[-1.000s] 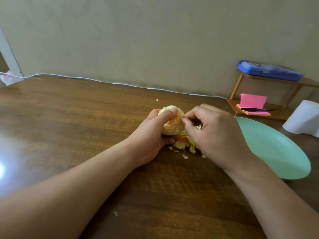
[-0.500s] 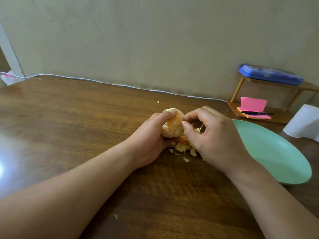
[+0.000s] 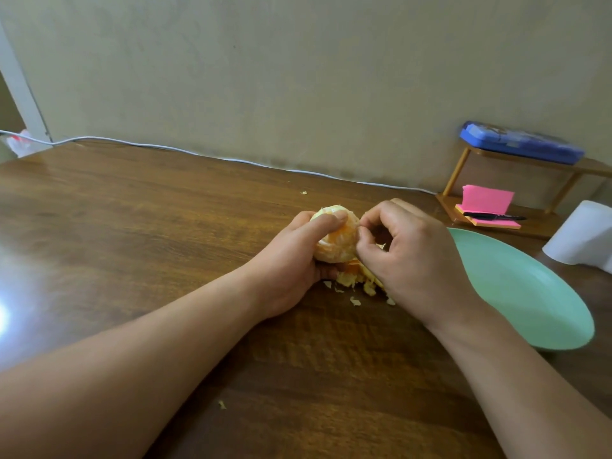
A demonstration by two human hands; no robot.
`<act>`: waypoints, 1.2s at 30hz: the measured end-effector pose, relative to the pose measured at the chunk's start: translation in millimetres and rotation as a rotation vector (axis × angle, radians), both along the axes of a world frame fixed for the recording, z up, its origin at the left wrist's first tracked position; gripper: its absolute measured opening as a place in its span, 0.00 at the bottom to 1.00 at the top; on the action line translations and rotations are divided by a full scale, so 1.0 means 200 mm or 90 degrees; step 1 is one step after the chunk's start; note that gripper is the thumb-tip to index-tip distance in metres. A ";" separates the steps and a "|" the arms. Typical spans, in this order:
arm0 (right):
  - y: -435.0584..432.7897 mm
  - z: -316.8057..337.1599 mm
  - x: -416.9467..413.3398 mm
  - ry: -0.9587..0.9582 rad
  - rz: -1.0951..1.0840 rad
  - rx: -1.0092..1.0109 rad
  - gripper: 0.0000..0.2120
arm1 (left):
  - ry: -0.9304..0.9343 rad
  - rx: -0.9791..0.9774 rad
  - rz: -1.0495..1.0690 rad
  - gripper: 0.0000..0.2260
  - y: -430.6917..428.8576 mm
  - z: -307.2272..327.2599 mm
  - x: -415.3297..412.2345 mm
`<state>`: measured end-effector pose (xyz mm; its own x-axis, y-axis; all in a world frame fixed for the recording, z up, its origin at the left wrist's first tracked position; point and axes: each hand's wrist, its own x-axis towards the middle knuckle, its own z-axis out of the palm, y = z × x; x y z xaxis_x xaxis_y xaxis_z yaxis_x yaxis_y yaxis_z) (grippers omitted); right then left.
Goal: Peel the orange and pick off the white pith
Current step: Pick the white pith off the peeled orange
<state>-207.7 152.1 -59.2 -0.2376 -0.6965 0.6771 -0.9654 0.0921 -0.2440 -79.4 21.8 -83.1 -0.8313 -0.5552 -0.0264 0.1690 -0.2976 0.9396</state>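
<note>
The peeled orange (image 3: 336,241), pale with pith and some bare orange flesh, sits just above the wooden table (image 3: 165,226). My left hand (image 3: 291,260) grips it from the left, thumb across its top. My right hand (image 3: 407,253) is at the orange's right side, thumb and forefinger pinched together against its surface on a bit of pith. A pile of peel and pith scraps (image 3: 357,279) lies on the table under and between the hands, partly hidden by my right hand.
A green plate (image 3: 530,299) lies to the right of my right hand. Behind it stand a white paper roll (image 3: 583,233) and a small wooden shelf (image 3: 543,223) with pink sticky notes, a pen and a blue case. A white cable runs along the wall.
My right hand's thumb and forefinger have shifted up along the orange's right side, staying pinched at its surface. The left hand keeps its hold and has hardly moved.
</note>
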 end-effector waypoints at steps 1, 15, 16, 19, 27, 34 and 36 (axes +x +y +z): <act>0.00 0.00 0.00 -0.019 0.004 -0.010 0.03 | 0.001 0.008 -0.015 0.23 0.00 0.00 0.00; 0.02 0.00 -0.01 -0.095 0.034 -0.002 0.07 | 0.006 0.056 -0.034 0.26 -0.04 0.01 0.00; 0.02 0.00 -0.01 -0.093 0.033 -0.002 0.07 | 0.005 0.052 -0.026 0.28 -0.03 0.01 0.00; 0.02 0.00 0.00 -0.090 0.035 -0.012 0.04 | 0.005 0.054 -0.015 0.30 -0.03 0.02 0.00; 0.01 -0.01 -0.01 -0.152 -0.002 -0.062 0.09 | 0.058 0.221 -0.062 0.22 -0.02 0.05 0.02; 0.01 0.00 0.03 -0.295 0.039 -0.044 0.06 | 0.113 0.331 -0.057 0.25 -0.05 0.06 0.05; 0.01 0.00 0.04 -0.276 0.034 -0.025 0.05 | 0.126 0.333 -0.065 0.25 -0.05 0.06 0.04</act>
